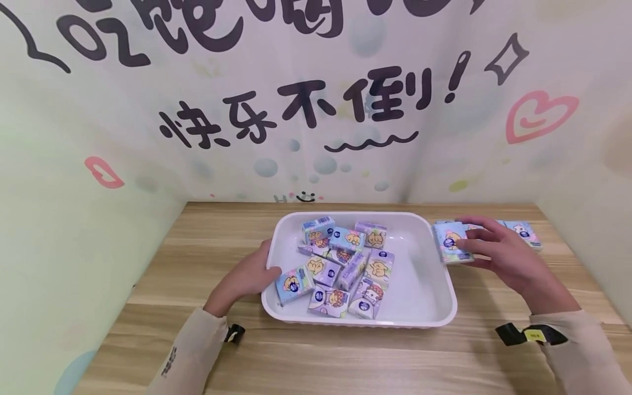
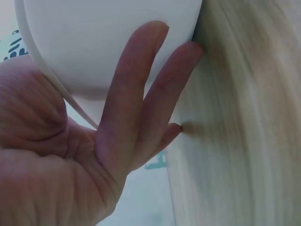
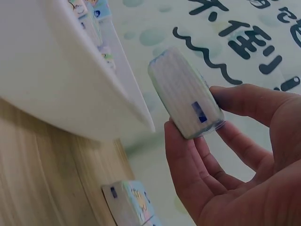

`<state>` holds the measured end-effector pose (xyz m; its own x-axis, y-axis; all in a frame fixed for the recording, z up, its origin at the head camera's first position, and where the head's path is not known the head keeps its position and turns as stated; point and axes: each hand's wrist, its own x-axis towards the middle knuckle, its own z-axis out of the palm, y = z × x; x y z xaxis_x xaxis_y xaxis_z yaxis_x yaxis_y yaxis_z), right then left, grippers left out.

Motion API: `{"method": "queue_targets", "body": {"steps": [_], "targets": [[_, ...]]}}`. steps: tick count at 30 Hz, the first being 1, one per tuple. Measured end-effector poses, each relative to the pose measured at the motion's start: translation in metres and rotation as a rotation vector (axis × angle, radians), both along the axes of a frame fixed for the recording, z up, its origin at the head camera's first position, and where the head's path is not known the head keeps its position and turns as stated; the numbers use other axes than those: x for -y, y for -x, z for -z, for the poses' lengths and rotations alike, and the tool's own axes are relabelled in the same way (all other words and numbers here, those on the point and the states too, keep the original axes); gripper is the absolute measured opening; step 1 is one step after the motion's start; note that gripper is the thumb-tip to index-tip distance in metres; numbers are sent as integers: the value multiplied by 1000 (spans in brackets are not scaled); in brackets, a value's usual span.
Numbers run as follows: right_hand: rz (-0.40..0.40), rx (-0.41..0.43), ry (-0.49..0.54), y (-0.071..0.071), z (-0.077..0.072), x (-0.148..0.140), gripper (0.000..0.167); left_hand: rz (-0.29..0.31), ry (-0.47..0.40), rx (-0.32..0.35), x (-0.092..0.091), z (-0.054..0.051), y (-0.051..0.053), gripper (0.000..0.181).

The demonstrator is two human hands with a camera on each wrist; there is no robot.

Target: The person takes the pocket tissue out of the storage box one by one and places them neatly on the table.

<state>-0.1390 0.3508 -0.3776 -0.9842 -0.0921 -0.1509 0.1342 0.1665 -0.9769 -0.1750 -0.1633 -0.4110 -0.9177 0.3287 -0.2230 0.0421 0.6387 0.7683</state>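
Observation:
A white tray [image 1: 419, 274] stands on the table, holding several small tissue packs, among them a purple and white one [image 1: 328, 300]. At the tray's left side is my left hand [image 1: 249, 272], thumb over the rim; in the left wrist view this hand [image 2: 127, 108] has its fingers along the tray's outer wall [image 2: 94, 47]. My right hand [image 1: 508, 255] pinches a blue pack [image 1: 450, 241] beside the tray's right rim. The right wrist view shows the held pack [image 3: 186, 94] between thumb and fingers of the right hand [image 3: 235, 155], raised above the table.
More packs lie on the table at the right, partly behind my right hand, one of them blue [image 1: 524, 233]; one also shows low in the right wrist view [image 3: 131, 202]. Behind the wooden table [image 1: 306, 362] hangs a printed cloth [image 1: 237, 175] with dark lettering.

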Motion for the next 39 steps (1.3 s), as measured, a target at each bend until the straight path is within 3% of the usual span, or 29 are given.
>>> {"method": "queue_targets", "body": {"steps": [8,21,26,32,39], "targets": [[44,42,101,-5,9,-21,37,15,-20,10,1,-3,1,78],[97,89,25,-6,26,-40,35,31,-31,24,0,-9,-2,80],[101,74,-115,-6,33,-42,29,27,-33,27,0,-8,-2,80],[89,38,-371,-5,39,-35,70,25,-39,30,1,-8,-2,80],[81,38,-429,-3,39,-28,66,31,-25,21,1,-8,-3,79]]}}
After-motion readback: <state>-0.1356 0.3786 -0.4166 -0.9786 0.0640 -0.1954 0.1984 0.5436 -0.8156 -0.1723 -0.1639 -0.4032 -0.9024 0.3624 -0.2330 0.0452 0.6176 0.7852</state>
